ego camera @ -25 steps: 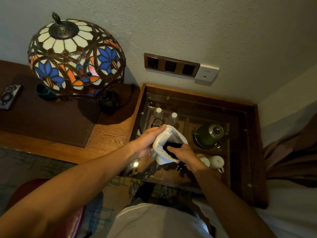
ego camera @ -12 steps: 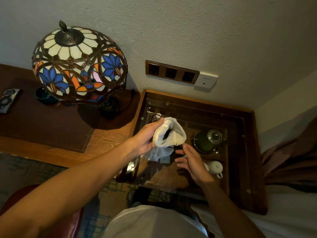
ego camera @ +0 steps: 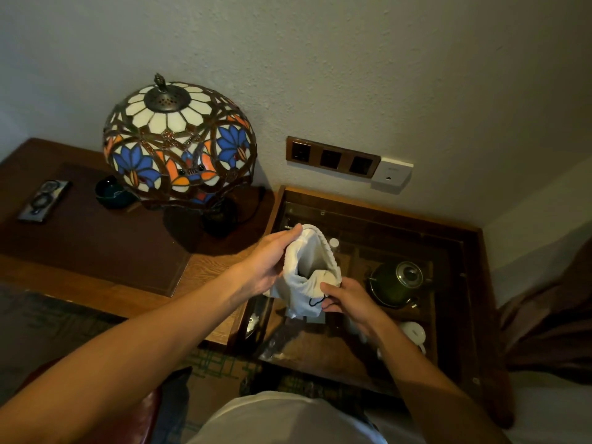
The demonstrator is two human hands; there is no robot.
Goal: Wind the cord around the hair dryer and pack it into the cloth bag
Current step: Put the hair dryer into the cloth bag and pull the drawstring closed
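Note:
A white cloth bag [ego camera: 306, 278] hangs in the air above the glass-topped side table [ego camera: 378, 206]. My left hand [ego camera: 267, 265] grips the bag's left rim near its mouth. My right hand [ego camera: 347, 301] pinches the bag's lower right edge, where a dark drawstring loop [ego camera: 315, 302] shows. The bag's mouth gapes upward with a dark inside. The hair dryer and its cord are hidden from view, and I cannot tell how they lie inside the bag.
A stained-glass lamp [ego camera: 179, 141] stands on the wooden desk [ego camera: 105, 283] to the left, with a dark bowl [ego camera: 112, 192] and a small tray [ego camera: 43, 201]. Under the glass sit a green kettle [ego camera: 397, 283], white cups [ego camera: 415, 334] and bottles. Wall sockets [ego camera: 331, 157] are behind.
My right hand left the bag's mouth, opened briefly, then took hold of the bag's lower right edge. The bag rose slightly, and the dark object seen at the mouth is out of sight.

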